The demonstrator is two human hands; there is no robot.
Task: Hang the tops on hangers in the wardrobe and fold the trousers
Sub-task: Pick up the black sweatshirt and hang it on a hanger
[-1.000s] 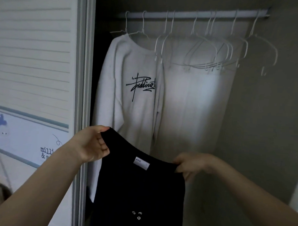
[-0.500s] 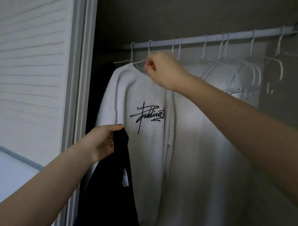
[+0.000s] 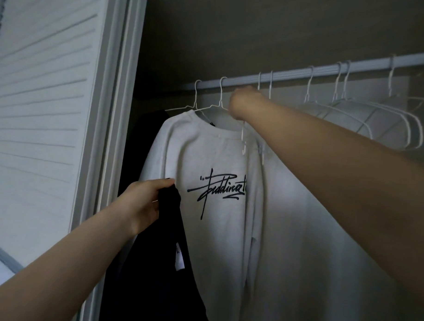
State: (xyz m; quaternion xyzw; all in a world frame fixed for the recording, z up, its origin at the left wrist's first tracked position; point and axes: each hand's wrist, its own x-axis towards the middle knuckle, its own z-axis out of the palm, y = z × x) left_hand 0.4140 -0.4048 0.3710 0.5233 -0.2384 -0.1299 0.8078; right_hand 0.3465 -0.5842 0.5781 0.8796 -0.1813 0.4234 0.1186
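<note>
While our left hand grips a black top by a bunched edge near its neck, fingers curled round the cloth, the garment hangs down in front of the wardrobe opening, its white label showing, and it is not yet on any hanger. Our right hand is stretched up to the rail, and we judge that it is closed round a white wire hanger just beside the hung sweatshirt; from behind the knuckles we cannot tell for certain how the fingers lie, but part of a hanger dangles below the fist, so a grip seems likely

As for progress, one white sweatshirt with black script across it already hangs on a hanger from the rail, and a dark garment seems to hang behind it to the left, though it is too dim to be sure what it is. So at least one top is done. A row of bare hangers waits along the rail to the right, which suggests room for more

What we reckon is left: freeing the hanger, threading it through the black top, and hooking it back on the rail. No trousers show here, so we cannot say whether the folding has begun or how many remain. Beside us stands the slatted wardrobe door
</note>
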